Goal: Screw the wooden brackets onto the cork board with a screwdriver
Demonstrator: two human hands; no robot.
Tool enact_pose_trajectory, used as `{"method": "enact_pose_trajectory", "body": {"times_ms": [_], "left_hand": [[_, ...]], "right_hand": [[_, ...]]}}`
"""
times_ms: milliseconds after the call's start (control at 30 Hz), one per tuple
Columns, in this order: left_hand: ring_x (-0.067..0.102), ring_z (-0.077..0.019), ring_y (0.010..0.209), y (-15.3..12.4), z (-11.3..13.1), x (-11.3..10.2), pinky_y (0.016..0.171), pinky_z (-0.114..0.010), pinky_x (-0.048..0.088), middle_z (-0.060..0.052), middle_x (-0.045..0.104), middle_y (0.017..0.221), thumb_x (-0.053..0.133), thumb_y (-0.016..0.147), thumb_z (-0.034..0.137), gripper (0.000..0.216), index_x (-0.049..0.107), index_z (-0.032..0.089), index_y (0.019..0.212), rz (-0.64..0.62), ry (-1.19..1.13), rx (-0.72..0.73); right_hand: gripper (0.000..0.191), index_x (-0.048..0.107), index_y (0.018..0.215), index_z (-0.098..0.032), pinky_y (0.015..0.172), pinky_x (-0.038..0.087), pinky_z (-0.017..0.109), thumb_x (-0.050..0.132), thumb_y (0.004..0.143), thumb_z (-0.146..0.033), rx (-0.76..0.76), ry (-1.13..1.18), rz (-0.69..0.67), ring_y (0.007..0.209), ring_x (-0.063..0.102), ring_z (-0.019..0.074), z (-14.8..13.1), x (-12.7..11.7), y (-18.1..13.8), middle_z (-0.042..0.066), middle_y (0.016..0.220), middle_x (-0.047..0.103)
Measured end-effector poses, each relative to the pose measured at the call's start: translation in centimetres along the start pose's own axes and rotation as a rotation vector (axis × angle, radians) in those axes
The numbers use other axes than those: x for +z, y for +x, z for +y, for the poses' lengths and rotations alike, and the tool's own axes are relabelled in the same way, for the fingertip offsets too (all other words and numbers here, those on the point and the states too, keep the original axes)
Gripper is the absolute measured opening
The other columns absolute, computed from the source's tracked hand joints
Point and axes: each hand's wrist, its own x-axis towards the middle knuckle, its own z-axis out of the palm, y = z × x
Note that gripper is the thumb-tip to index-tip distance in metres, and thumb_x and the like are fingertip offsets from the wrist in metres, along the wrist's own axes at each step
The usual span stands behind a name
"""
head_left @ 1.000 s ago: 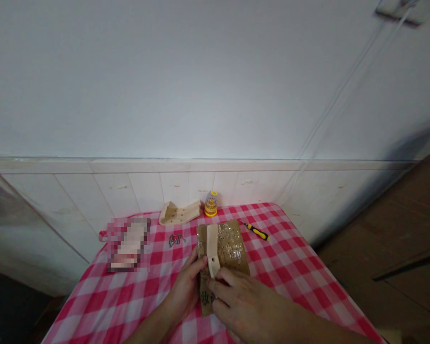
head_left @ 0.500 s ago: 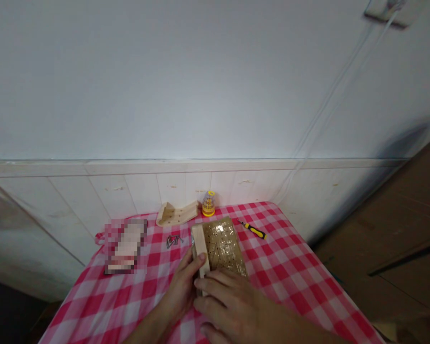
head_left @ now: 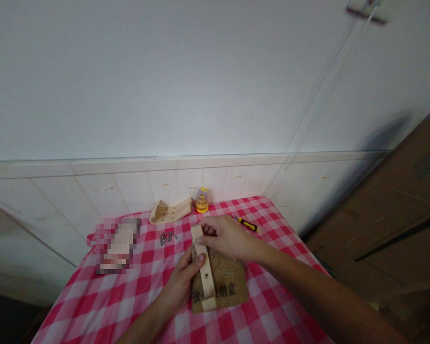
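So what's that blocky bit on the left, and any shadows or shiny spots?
Head view: a pixelated patch hides detail on the checked tablecloth; a soft shadow darkens the wall beside the cardboard box; no strong glare on the wooden strip.

We record dim, cool, diffuse light, source out of frame; the wall [head_left: 186,86] palest towards its middle, greying outward. We list one soft-edged dark shadow [head_left: 374,138] beside the brown panel [head_left: 394,210] at right; faint glints on the brown board [head_left: 231,274]; wide-angle stretching at the edges; a blurred wall fitting [head_left: 367,16]; pixelation masking a flat item [head_left: 120,243]; lower-left corner near black.
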Motion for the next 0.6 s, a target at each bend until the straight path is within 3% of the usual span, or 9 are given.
{"method": "enact_pose_trajectory", "body": {"times_ms": [100,300,600], "left_hand": [[0.074,-0.0277,0.096,-0.1,0.1,-0.1,0.082,-0.036,0.057,-0.009,0.077,0.110,0.086,0.072,0.036,0.046,0.069,0.022,0.113,-0.023,-0.006,0.005],[0.073,-0.0303,0.100,-0.2,0.6,-0.1,0.089,-0.042,0.056,-0.009,0.077,0.111,0.085,0.072,0.035,0.047,0.069,0.021,0.114,-0.043,-0.065,-0.024],[0.071,-0.0301,0.105,0.2,0.7,-0.6,0.097,-0.043,0.052,-0.008,0.078,0.105,0.078,0.073,0.028,0.033,0.071,0.019,0.104,-0.006,-0.131,-0.011]], "right_hand": [[0.013,0.069,0.077,-0.019,0.051,0.044,0.022,0.069,0.086,-0.027,0.047,0.155,0.032,0.057,0.061,0.0135,0.9,-0.4,1.5,-0.002,0.066,0.067],[0.009,0.071,0.074,-0.019,0.054,0.047,0.025,0.077,0.075,-0.025,0.149,0.265,0.057,0.058,0.060,0.0132,1.7,-1.9,2.5,-0.003,0.065,0.067],[0.022,0.074,0.073,-0.015,0.058,0.049,0.026,0.086,0.064,-0.031,0.262,0.432,0.194,0.056,0.062,0.0124,2.6,-8.7,0.2,0.001,0.065,0.072]]}}
